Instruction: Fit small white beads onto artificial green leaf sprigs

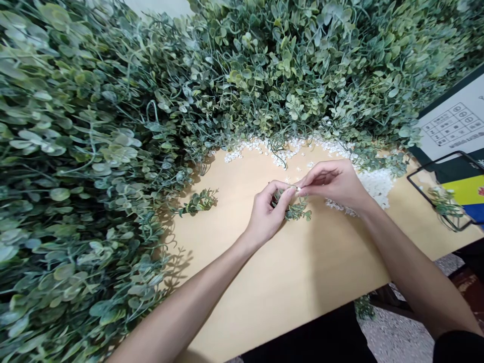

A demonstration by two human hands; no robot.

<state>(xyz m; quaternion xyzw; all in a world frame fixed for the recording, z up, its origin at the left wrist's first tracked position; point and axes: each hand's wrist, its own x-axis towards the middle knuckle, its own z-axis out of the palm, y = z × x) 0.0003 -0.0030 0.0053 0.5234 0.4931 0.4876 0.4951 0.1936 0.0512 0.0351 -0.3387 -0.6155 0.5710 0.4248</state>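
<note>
My left hand is closed round a small artificial leaf sprig, whose green leaves hang out below the fingers. At the sprig's stem end my right hand pinches a tiny white piece, and the fingertips of both hands almost meet there. The white piece looks like the small loose ones on the table, but its exact kind is too small to make out. Behind and beside my right hand lies a heap of small white plastic pieces. Another leaf sprig lies on the table left of my left hand.
Artificial greenery is piled high along the back and left of the wooden table. More white pieces are scattered at the pile's foot. On the right stand a printed sheet and a black wire rack with a sprig by it.
</note>
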